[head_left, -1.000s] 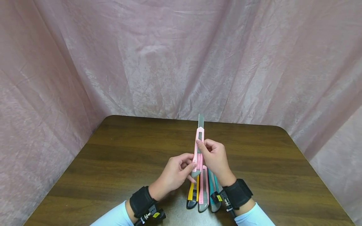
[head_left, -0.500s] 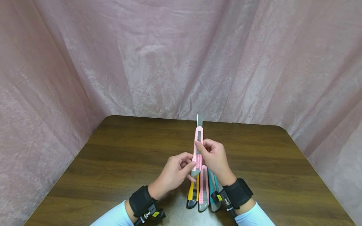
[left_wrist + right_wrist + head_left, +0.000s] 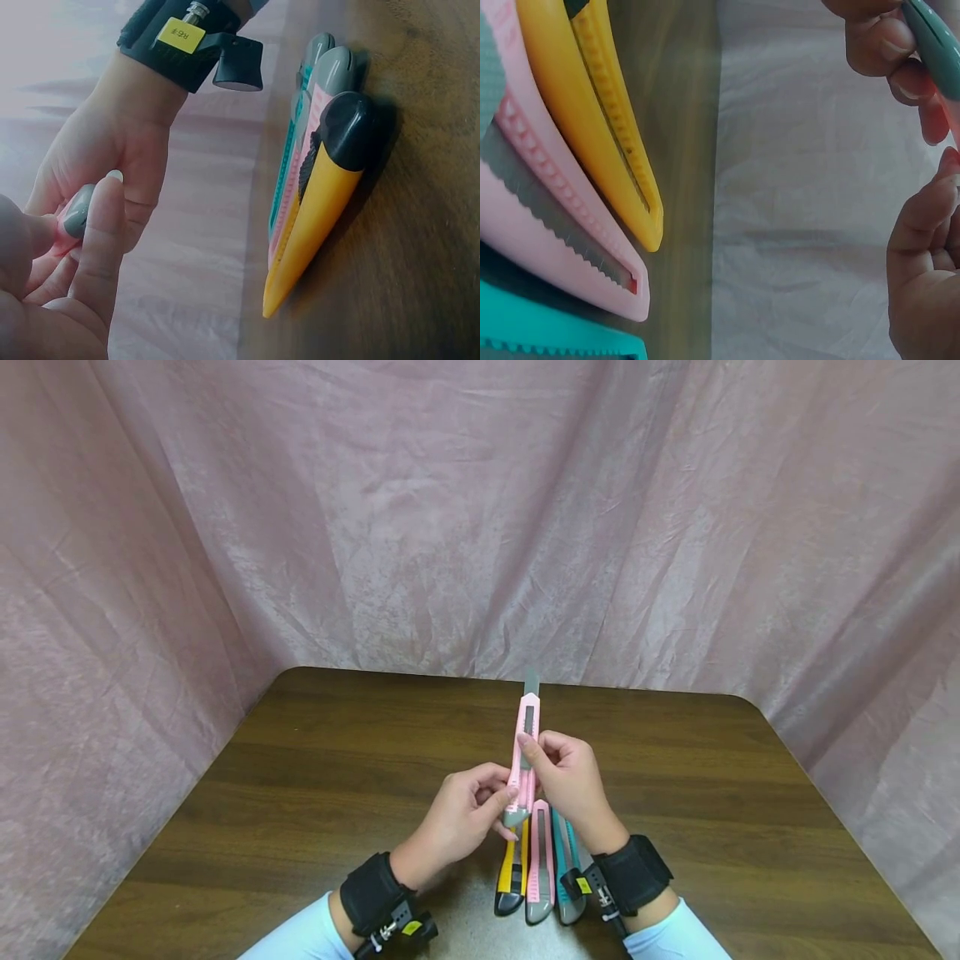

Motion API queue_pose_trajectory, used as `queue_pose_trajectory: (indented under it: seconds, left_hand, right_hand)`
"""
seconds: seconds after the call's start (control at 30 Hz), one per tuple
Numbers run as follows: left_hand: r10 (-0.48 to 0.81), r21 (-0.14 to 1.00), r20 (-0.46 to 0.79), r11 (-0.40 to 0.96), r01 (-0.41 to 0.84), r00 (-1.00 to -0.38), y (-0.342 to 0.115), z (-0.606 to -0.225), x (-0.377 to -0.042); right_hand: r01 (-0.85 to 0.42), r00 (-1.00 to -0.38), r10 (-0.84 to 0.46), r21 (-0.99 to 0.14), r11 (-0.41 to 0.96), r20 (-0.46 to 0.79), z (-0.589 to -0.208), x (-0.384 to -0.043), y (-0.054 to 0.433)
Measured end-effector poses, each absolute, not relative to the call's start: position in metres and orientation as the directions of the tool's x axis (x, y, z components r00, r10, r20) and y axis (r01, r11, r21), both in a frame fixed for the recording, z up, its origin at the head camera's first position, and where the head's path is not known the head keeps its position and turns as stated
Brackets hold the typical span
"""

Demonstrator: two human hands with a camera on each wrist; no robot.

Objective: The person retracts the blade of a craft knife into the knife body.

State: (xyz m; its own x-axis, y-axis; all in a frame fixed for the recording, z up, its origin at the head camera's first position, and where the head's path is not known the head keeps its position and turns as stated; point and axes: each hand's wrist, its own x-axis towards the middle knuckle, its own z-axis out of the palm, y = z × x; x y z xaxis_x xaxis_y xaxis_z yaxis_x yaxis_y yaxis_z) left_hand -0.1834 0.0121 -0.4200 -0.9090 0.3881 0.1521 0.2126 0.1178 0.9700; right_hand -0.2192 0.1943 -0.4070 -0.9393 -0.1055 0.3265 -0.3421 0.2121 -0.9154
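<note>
In the head view a pink box cutter (image 3: 522, 781) is held up over the table, its blade (image 3: 532, 682) sticking out of the far end. My left hand (image 3: 465, 814) pinches its grey butt end (image 3: 77, 214) between thumb and fingers. Higher on the body, my right hand (image 3: 573, 781) grips it with the thumb lying across the front. Below lie three more box cutters side by side: a yellow one (image 3: 322, 202) with a black end, a pink one (image 3: 540, 868) with a grey end, and a teal one (image 3: 547, 322). The left hand partly hides the yellow cutter's far end.
The brown wooden table (image 3: 360, 735) has rounded far corners. Behind it hangs a pinkish curtain (image 3: 420, 527). Black wrist straps with small cameras sit on both wrists, the right camera (image 3: 576, 883) overlapping the teal cutter.
The exposed length of blade on the held pink box cutter looks shorter. Both hands keep their hold, with only a slight shift; the three cutters on the table stay where they were.
</note>
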Motion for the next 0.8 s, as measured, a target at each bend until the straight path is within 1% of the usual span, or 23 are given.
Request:
queue_pose_trajectory:
  seconds: [0.23,0.4,0.47,0.67,0.8]
  left_hand:
    - [0.384,0.965,0.166,0.128,0.231,-0.908,0.0107,-0.4179,-0.1836]
    - [0.374,0.966,0.164,0.126,0.225,-0.913,0.0102,-0.4179,-0.1840]
    - [0.375,0.966,0.163,0.125,0.224,-0.912,0.0099,-0.4178,-0.1839]
    - [0.366,0.963,0.176,0.127,0.236,-0.914,0.0093,-0.4171,-0.1838]
    - [0.365,0.964,0.178,0.121,0.236,-0.914,0.0092,-0.4170,-0.1841]
  right_hand:
    - [-0.379,-0.924,-0.121,-0.911,0.165,0.363,-0.4092,-0.2185,0.1937]
    - [-0.394,-0.916,-0.150,-0.904,0.165,0.372,-0.4098,-0.2187,0.1938]
    - [-0.377,-0.923,-0.145,-0.910,0.171,0.355,-0.4093,-0.2190,0.1944]
    - [-0.269,-0.958,-0.152,-0.944,0.191,0.243,-0.4079,-0.2201,0.1965]
    - [-0.267,-0.956,-0.173,-0.944,0.192,0.235,-0.4076,-0.2201,0.1964]
